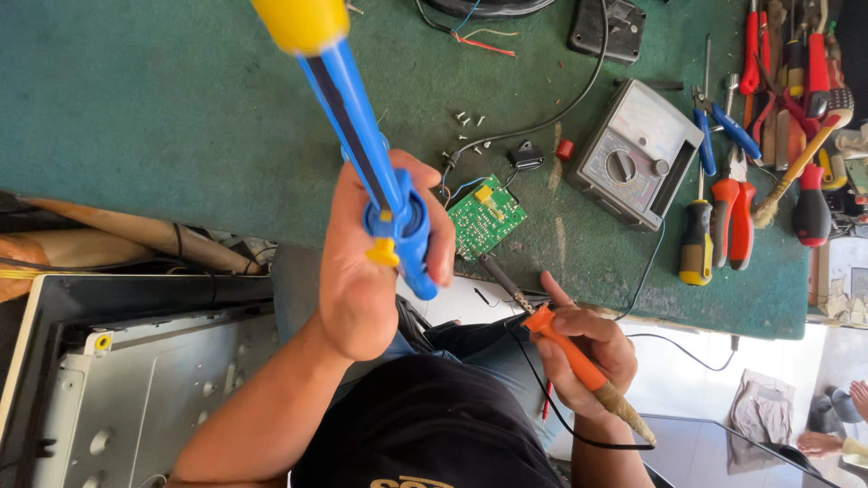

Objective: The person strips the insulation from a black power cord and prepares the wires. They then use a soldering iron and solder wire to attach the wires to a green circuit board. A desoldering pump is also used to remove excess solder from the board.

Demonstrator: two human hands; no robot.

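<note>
Two hands work over a green bench mat (181, 108). At nine o'clock sits a grey metal chassis (136, 389). The left hand (366, 262) has its fingers wrapped tight around a blue and yellow desoldering pump (362, 145), tilted toward eleven o'clock. Just right of it lies a small green circuit board (485, 217). The right hand (588, 357) pinches an orange soldering iron (565, 348), tip touching the board. A grey multimeter (633, 154) rests at two o'clock, with screwdrivers (714, 230) beyond.
</note>
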